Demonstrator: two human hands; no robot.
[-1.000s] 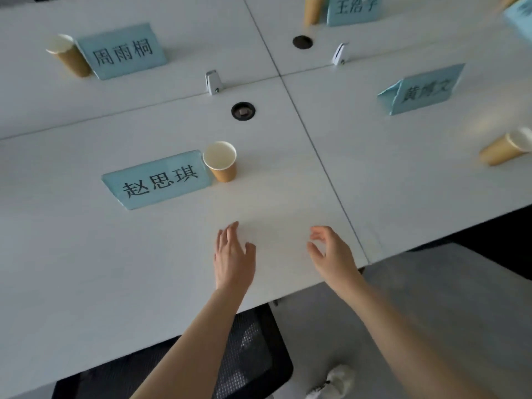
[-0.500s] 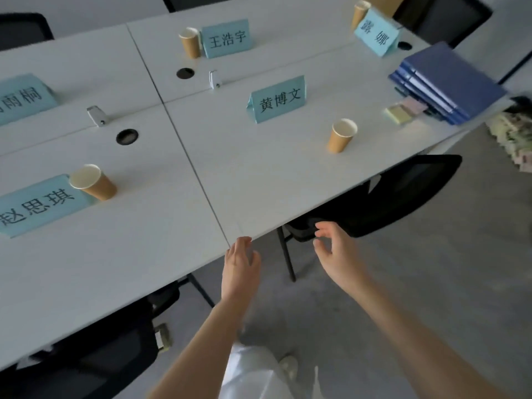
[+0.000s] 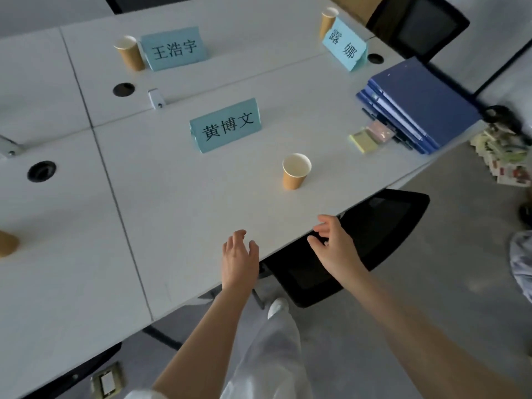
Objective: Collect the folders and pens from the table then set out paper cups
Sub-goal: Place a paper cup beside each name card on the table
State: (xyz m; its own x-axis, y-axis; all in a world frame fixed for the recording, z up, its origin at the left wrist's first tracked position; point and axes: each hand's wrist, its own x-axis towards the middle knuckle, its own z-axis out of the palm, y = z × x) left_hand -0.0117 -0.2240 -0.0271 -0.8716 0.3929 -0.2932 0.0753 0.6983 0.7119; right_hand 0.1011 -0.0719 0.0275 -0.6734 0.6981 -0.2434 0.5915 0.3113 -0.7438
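Note:
A stack of blue folders (image 3: 414,102) lies at the table's far right corner, with dark pens half hidden along its front edge. Brown paper cups stand upright on the white table (image 3: 178,214): one near the front edge (image 3: 296,171), one at the back (image 3: 129,53), one at the far right back (image 3: 328,21), and part of one at the left edge (image 3: 7,243). My left hand (image 3: 239,260) hovers over the table's front edge, fingers loosely apart, holding nothing. My right hand (image 3: 334,249) is just past the edge above a black chair, also empty.
Light blue name cards (image 3: 227,125) (image 3: 174,48) (image 3: 345,44) stand by the cups. Yellow and pink sticky notes (image 3: 365,139) lie beside the folders. A black chair (image 3: 359,243) is tucked under the table edge. Cable holes (image 3: 123,89) and small brackets sit along the seams. Clutter lies on the floor at right.
The view has swung right along the table, bringing the folders and the near cup closer. Both empty hands have moved forward, and the left one is now over the table's front edge.

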